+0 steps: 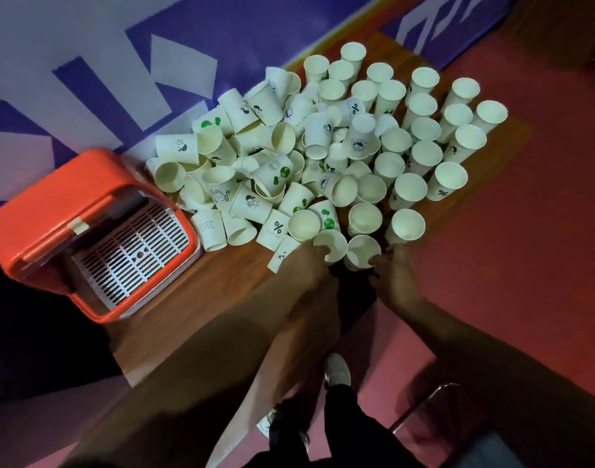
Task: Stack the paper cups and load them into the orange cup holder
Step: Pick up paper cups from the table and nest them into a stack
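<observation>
Both hands are at the near edge of the desk (194, 298), at the front row of standing paper cups. The left hand (308, 265) has its grip curled round the near side of one upright cup (333, 243), fingers against the wall just under the rim. The right hand (394, 278) has its thumb touching the neighbour cup (362, 249), and another finger reaches up toward a third cup (407, 224). The frame is dark and blurred there, so I cannot tell if the right grip has closed on anything. The key relation is that the two cups stand just beside each other, mouths up and long axes vertical, one per hand. Nesting them likely means lifting one straight up and lowering it into the other's mouth. The rest of the paper cups lie beyond: a tumbled pile (255, 184) of cups on their sides toward the left, and neat upright rows (424, 153) to the right and back. The orange cup holder (63, 197) sits at the left end of the desk, well apart from both hands, with its white grille (134, 251) facing up. It is nearer the left hand, so that arm looks better placed to carry a stack over. No stack is visible yet, so loading looks far off. Red floor (526, 231) lies to the right of the desk.
</observation>
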Tool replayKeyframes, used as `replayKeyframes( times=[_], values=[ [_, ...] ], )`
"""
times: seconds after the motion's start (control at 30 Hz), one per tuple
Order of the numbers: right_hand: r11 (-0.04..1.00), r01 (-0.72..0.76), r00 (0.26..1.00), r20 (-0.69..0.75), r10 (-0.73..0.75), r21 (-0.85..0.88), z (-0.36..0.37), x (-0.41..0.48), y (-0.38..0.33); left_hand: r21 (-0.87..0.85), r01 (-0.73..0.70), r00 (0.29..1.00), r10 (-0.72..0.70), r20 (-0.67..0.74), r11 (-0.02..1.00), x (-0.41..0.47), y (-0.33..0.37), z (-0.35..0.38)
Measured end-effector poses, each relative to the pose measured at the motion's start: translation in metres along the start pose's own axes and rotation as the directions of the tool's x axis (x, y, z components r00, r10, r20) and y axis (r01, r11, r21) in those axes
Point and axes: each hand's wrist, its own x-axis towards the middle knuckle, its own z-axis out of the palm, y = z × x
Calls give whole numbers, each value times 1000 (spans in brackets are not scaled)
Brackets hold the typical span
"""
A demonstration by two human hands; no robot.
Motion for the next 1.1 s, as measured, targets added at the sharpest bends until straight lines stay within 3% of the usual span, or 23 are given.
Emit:
replayKeyframes(
  times=[0.17, 0.33, 0.47, 0.7, 0.8, 0.97, 1.1],
  values=[
    [998, -45, 995, 86, 41, 42, 2, 5, 1, -22, 41, 999, -41, -9, 999, 8, -4, 18],
    [996, 16, 1000, 16, -17, 88, -8, 6, 0, -93, 30, 990, -42, -131, 995, 3, -4, 9],
    [963, 71, 997, -53, -60, 261, -27, -3, -9, -228, -46, 986, 8, -166, 973, -13, -17, -16],
    [908, -18, 999, -33, 35, 418, -41, -4, -35, -567, -85, 964, -77, -254, 819, -76, -48, -63],
    [850, 78, 995, -91, -35, 521, -50, -11, -66, -601, -70, 960, -110, -258, 796, -105, -66, -72],
    [802, 66, 997, -9, -75, 594, -55, -13, -107, -681, -36, 963, -157, -219, 731, -155, -87, -72],
    [800, 99, 993, -8, -118, 592, -52, -26, -135, -605, -32, 958, -148, -245, 795, -189, -91, -61]
  ],
)
